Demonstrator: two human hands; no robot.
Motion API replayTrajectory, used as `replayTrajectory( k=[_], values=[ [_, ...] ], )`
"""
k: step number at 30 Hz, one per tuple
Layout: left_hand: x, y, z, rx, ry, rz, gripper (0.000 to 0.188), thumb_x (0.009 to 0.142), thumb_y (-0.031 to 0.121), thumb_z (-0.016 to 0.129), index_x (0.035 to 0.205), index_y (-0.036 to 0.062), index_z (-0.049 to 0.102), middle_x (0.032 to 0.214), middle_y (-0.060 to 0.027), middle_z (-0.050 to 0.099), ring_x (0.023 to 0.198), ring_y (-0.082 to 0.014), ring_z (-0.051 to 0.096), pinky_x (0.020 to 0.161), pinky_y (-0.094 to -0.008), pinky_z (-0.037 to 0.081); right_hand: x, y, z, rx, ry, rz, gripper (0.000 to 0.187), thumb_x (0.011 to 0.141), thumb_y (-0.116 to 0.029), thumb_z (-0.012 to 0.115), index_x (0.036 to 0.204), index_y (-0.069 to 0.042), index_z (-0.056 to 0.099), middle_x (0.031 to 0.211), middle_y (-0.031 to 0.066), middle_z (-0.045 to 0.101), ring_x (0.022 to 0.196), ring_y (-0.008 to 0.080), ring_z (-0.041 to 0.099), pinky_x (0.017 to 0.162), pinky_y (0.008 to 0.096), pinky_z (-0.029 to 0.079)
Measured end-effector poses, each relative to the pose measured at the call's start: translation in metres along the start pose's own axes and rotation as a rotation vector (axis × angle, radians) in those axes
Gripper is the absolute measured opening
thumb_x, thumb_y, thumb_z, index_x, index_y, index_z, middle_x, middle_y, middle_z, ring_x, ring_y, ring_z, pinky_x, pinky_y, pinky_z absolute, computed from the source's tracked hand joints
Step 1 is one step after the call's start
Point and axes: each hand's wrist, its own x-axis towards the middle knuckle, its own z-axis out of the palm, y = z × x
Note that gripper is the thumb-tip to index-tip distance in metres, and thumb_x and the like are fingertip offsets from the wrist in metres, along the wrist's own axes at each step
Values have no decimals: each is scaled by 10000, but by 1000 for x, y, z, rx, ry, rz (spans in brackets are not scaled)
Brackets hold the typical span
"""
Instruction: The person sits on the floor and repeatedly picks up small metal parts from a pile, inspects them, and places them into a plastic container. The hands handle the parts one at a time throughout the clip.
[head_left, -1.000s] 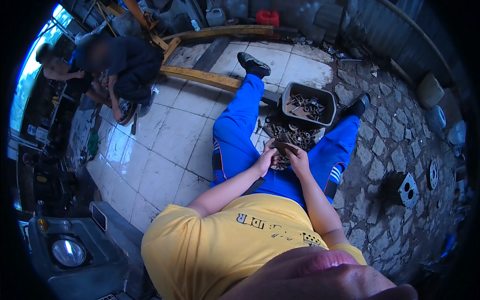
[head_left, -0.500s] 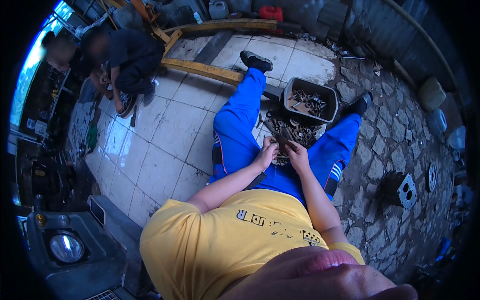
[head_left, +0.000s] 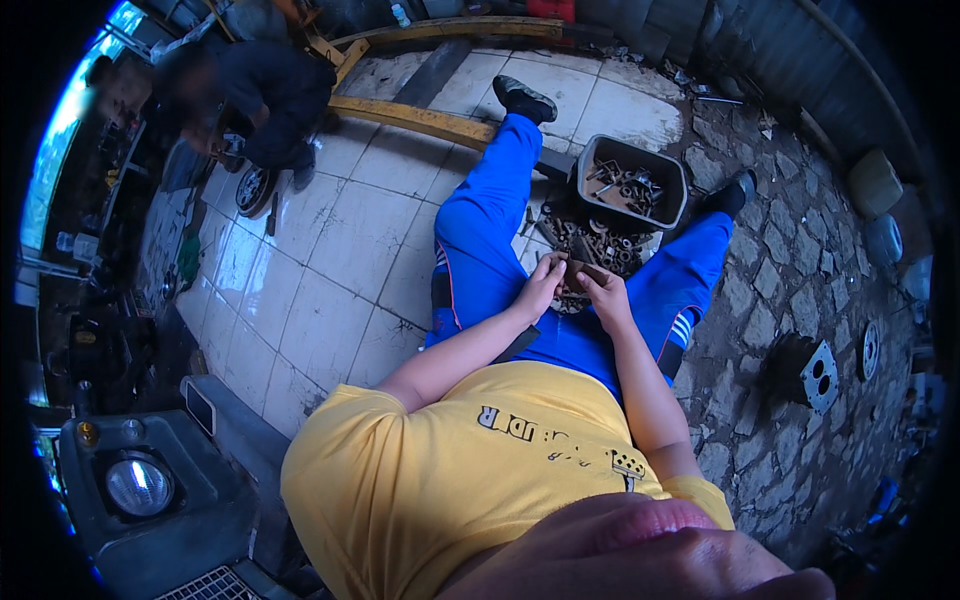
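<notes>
Between my spread legs, my left hand [head_left: 542, 286] and my right hand [head_left: 606, 297] are closed on a flat, brown, dirty piece [head_left: 573, 274]. Each pinches one side of it with thumb and fingers. The piece is too small and dark to tell its kind. Just beyond my hands, a heap of rusty bolts, nuts and washers [head_left: 604, 246] lies on the floor. Behind that heap stands a dark grey plastic bin [head_left: 622, 218], holding loose bolts and other metal hardware [head_left: 634, 188].
A yellow steel beam [head_left: 415, 119] crosses the tiles past my left foot. A co-worker [head_left: 262, 105] crouches at the far left beside a round metal part [head_left: 255, 190]. To my right, an engine block [head_left: 818, 378] rests on stone paving. A vehicle headlight [head_left: 140, 484] is at lower left.
The brown piece is turned, showing more of its lighter face between my hands. The co-worker's hand has lifted off the round part. The whole view has shifted slightly.
</notes>
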Motion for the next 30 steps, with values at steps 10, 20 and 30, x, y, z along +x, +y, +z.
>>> replayTrajectory(
  k=[10, 20, 30],
  values=[
    [-3, -1, 0, 14, -21, -51, 431, 1131, 260, 342, 1540, 165, 440, 1006, 58, 575, 781, -35, 445, 682, -210, 429, -5, -5, 8, -324, 93, -317, 272, 985, -55, 632, 1244, -2, 696, 1108, 89, 747, 995, 138, 677, 885, 289, 526],
    [5, -5, -2, 68, -33, 28, 475, 1115, 235, 359, 1581, 145, 383, 1074, 53, 605, 792, -31, 456, 686, -196, 400, -10, -22, 13, -579, 39, -314, 281, 940, -19, 659, 1213, -41, 719, 1102, 173, 753, 983, 279, 750, 858, 355, 570],
    [-2, -4, -3, 2, -53, -9, 486, 1110, 206, 358, 1592, 135, 364, 1167, 36, 601, 825, -32, 474, 695, -202, 406, -13, -21, 18, -540, 71, -367, 327, 891, 31, 652, 1201, -43, 724, 1104, 187, 746, 1001, 311, 745, 860, 355, 573]
  ],
)
